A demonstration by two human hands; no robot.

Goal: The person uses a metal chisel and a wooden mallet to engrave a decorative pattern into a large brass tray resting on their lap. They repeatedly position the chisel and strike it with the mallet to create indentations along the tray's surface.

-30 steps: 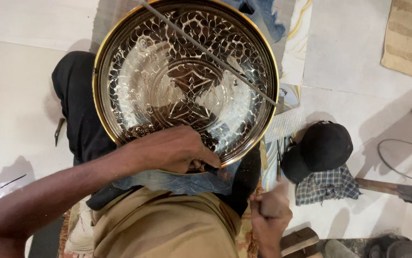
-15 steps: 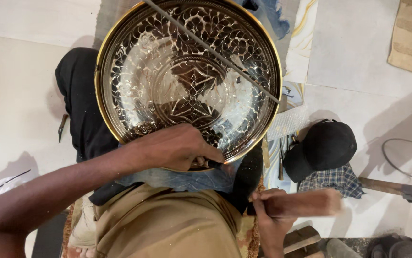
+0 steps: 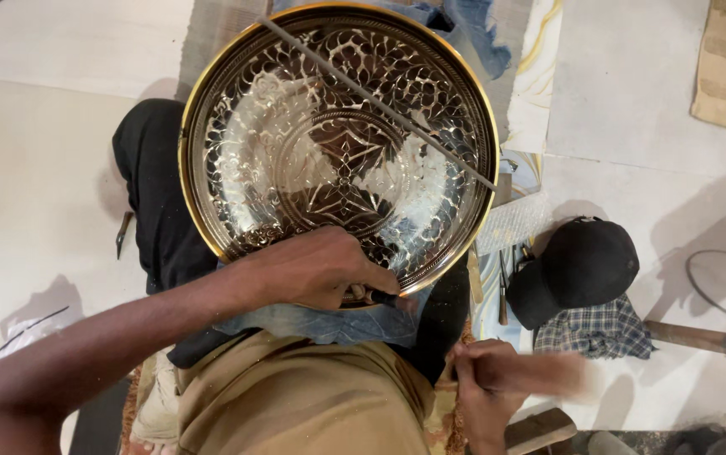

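Observation:
A large round engraved metal tray [image 3: 211,101] with a gold rim rests tilted on my lap and a black cloth. A thin metal rod [image 3: 380,103] lies diagonally across its upper right. My left hand [image 3: 316,270] is closed at the tray's near rim, pinching a small chisel [image 3: 356,293] that is mostly hidden by my fingers. My right hand [image 3: 485,379] is low at my right knee, gripping a wooden hammer [image 3: 552,375] that is blurred by motion and points to the right.
A black cap [image 3: 582,265] sits on a checked cloth [image 3: 599,330] to the right. Thin tools [image 3: 502,295] lie beside the tray. A wooden-handled tool [image 3: 691,337] and a wire loop [image 3: 717,282] lie farther right. A small chisel [image 3: 123,234] lies on the floor at left.
The hammer in my right hand swung from upright to pointing right, then dropped lower. My left hand stayed at the tray's near rim.

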